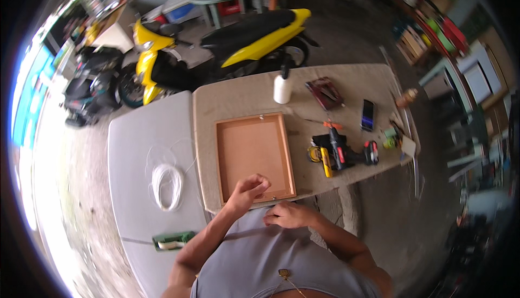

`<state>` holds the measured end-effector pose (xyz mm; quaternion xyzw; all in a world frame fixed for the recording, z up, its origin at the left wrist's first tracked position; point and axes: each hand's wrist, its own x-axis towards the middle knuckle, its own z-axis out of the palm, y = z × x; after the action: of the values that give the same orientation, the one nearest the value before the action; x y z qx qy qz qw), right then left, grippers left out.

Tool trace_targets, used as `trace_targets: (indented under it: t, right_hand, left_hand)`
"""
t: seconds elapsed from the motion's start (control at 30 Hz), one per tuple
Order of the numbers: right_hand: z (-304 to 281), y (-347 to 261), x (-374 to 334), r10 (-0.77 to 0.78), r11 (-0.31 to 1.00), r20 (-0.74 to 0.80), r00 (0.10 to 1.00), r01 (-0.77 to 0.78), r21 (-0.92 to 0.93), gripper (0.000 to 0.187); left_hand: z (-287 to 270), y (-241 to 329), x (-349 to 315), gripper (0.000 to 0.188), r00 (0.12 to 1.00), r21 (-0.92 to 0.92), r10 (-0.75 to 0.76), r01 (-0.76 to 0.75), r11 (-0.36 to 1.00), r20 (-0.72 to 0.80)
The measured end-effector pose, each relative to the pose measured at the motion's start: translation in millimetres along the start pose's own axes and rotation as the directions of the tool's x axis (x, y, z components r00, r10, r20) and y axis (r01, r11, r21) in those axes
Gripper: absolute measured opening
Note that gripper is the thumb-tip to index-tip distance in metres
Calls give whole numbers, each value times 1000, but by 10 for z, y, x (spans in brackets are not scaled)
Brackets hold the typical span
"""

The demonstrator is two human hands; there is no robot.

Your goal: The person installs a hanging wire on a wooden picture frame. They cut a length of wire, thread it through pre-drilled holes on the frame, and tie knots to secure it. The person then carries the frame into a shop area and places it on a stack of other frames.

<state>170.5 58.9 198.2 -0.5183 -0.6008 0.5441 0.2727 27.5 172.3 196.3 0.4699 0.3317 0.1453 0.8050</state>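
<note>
The framed panel (251,149) looks like smooth, matt wood. The coiled cord (157,182) resembles smooth plastic; the phone (368,115) is glossy.

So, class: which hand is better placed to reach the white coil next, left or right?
Probably the left hand: it appears over the wooden frame, nearer the white coil; the right hand is farther off, before the grey shirt.

- Plain grey top (246,257), smooth fabric, with soft creases across the front and a curved neckline
- Thin gold-coloured chain (294,285) hanging from the neck
- Small gold-coloured pendant (284,273) on it, its design too small to make out
- Left forearm (210,237) and right forearm (340,239) bare
- Fingers (274,216) bare
</note>
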Motion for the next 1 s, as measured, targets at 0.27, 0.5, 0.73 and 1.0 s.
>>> trace_targets:
  t: [0.27,0.5,0.73,1.0]
  right_hand:
    - [-400,98,422,308,873,-393,866,-94,478,38]
    - [-671,-293,31,291,818,-576,764,114,564,40]
    - [128,-349,229,93,990,-88,992,-101,-95,43]
    - [-347,58,314,334,882,-387,860,-140,450,52]
  left_hand:
    - [190,238,18,5,715,817,423,-565,-119,556]
    - [-151,391,-91,12,996,437,89,-68,897,-28]
    - [-263,253,-29,5,976,-355,-118,179,917,186]
    - [156,293,-89,13,769,839,379,-542,-40,515]
